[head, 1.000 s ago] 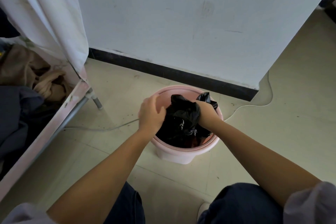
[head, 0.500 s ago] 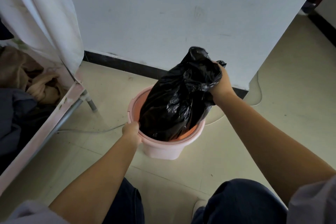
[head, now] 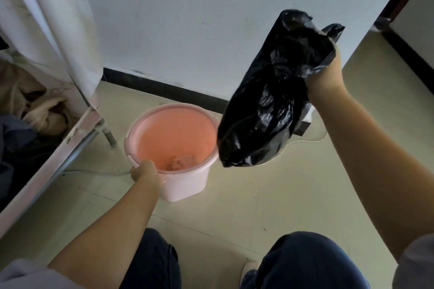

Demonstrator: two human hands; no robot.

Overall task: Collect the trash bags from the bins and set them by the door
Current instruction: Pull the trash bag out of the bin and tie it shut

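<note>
A black trash bag (head: 270, 105) hangs in the air to the right of the bin, fully out of it. My right hand (head: 325, 75) grips the bag's gathered top. The pink round bin (head: 187, 185) stands on the floor by the wall, with a few scraps at its bottom and no bag inside. My left hand (head: 145, 172) holds the bin's near rim, fingers curled over the edge.
A white wall with a black skirting (head: 164, 88) is right behind the bin. A pink metal frame (head: 70, 145) with a white curtain and piled clothes (head: 30, 105) stands at the left. A thin cable (head: 94, 172) lies on the floor. A doorway edge (head: 399, 2) shows at the upper right.
My right hand has lifted the bag up and to the right, clear of the bin. My left hand went from the bag to the bin's rim and stays there.
</note>
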